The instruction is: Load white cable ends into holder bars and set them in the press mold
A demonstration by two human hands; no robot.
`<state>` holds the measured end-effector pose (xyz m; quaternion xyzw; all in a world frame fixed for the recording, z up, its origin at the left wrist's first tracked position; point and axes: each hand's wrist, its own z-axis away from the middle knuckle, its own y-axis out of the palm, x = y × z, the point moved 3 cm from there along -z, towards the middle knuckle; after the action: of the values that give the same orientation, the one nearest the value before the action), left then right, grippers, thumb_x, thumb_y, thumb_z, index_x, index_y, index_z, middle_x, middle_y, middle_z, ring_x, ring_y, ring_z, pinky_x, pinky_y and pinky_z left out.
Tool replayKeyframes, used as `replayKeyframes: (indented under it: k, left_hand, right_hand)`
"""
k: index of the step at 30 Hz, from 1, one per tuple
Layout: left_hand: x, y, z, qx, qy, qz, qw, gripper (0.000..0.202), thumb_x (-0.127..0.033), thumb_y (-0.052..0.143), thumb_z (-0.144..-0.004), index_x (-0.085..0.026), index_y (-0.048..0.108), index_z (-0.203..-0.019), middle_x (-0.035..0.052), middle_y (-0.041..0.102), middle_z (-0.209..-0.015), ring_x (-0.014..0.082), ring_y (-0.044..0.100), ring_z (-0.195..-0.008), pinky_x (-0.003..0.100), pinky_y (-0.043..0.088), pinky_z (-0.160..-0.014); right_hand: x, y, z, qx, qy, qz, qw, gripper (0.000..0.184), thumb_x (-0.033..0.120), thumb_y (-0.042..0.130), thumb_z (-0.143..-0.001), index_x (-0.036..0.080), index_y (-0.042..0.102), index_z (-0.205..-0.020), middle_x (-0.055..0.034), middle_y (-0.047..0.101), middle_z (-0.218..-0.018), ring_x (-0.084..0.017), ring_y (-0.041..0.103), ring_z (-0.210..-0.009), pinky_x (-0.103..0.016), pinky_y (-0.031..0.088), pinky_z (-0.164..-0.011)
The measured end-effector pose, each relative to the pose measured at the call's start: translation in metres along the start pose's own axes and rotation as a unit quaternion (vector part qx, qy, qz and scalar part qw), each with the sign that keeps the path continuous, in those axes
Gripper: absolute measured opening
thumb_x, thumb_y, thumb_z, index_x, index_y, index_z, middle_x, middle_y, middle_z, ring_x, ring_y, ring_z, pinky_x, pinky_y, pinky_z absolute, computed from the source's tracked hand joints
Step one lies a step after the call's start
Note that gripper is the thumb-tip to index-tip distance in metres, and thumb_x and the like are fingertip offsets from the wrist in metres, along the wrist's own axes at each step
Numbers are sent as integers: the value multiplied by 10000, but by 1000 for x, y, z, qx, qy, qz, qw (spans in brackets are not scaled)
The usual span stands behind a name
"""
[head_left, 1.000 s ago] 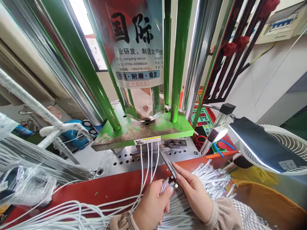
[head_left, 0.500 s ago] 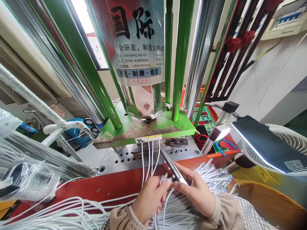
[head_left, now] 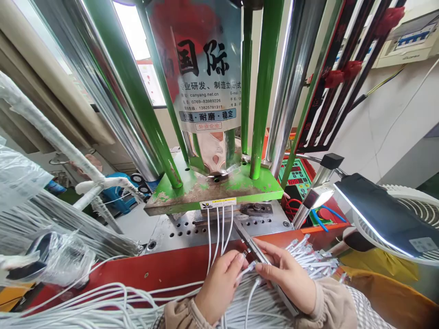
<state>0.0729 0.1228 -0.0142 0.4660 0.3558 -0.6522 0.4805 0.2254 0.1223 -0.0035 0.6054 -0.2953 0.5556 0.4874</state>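
Note:
My right hand (head_left: 288, 276) is closed around a long metal mould bar (head_left: 254, 246), which slants from under the press down past my wrist. My left hand (head_left: 224, 278) is closed in a pinch on a white network cable (head_left: 244, 270); its plug end lies close to the right thumb. A small dark and coppery end shows at the left fingertips, too small to name. Below the right fingers, a second white cable (head_left: 253, 292) curves downward. Several white cables (head_left: 217, 233) hang from the front of the press, behind the left hand.
The green press plate (head_left: 212, 194) stands over a drilled steel bed (head_left: 187, 228). A pile of cables with clear plugs (head_left: 313, 258) lies at right. White cables (head_left: 113, 301) cover the front left. A lit lamp (head_left: 377, 219) and a fan (head_left: 411, 196) stand at right.
The view has shifted, so the press appears farther right and lower. The bar now extends below my right hand. The clear plugs upright at my left fingertips have changed position, and one cable end now points toward the right thumb.

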Motion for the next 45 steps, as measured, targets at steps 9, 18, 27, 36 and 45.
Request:
replayKeyframes:
  k: [9,18,27,36,45]
  left_hand:
    - [6,-6,-1,-2,13,-38,999,454,-607,488,-804,-176,572,-692,-107,267,-439,66,223,-407,216,170,-425]
    - [3,-9,-5,-1,-18,35,999,500,-685,520,-733,-195,492,-637,-71,425,-500,92,426,-393,227,346,-417]
    - [2,-17,-8,-72,-26,2,997,547,-708,580,-668,-166,555,-595,-81,398,-446,66,355,-347,212,287,-358]
    - [0,-12,-6,-79,-18,-12,997,601,-734,562,-672,-135,606,-652,-91,377,-414,57,347,-319,205,301,-357]
    - [-44,-76,2,-201,79,167,962,547,-450,706,-747,-216,516,-1203,87,593,-1223,176,593,-1038,230,474,-811]
  right_hand:
    - [6,6,4,30,-70,84,994,555,358,671,-819,253,509,-1339,-48,620,-1227,-232,585,-1025,-417,417,-998]
    - [7,-1,3,72,-21,30,997,533,314,688,-812,268,529,-1319,1,696,-971,-144,597,-729,-247,489,-668]
    - [7,5,3,54,-25,55,997,570,345,679,-804,253,511,-1340,-20,684,-1065,-181,619,-807,-350,489,-874]
    - [8,4,6,101,-57,104,988,548,279,650,-811,274,509,-1341,-18,657,-1146,-206,612,-902,-335,489,-844]
    - [11,-20,0,36,-50,388,920,471,363,545,-791,271,609,-1248,-76,726,-985,-299,652,-939,-404,494,-854]
